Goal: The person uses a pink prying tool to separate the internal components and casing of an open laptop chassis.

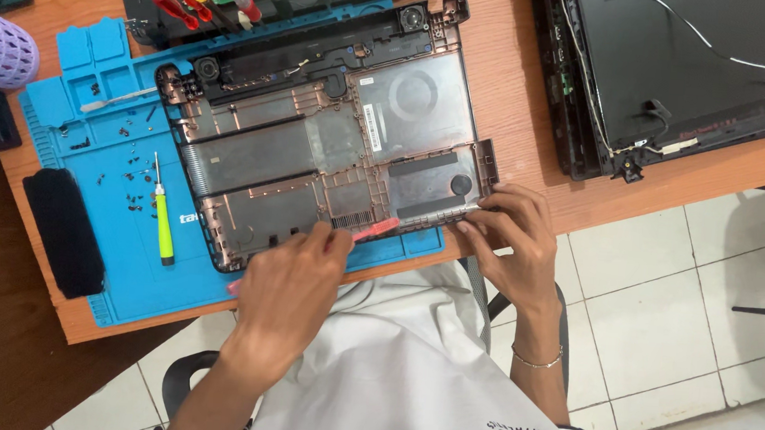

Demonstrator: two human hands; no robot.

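Hands sat at the laptop base shell (pixel 334 138) near edge: left hand (pixel 290 285) gripped a red pry tool (pixel 372 231), right hand (pixel 508 234) pinched the shell's corner. Shell overhung the blue mat (pixel 93 83); tabletop (pixel 521 71) edge just below, open floor beyond.

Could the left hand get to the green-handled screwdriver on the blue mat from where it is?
Probably yes. The left hand holds a red pry tool, but the green-handled screwdriver lies uncovered on the blue mat close beside it, nothing between.
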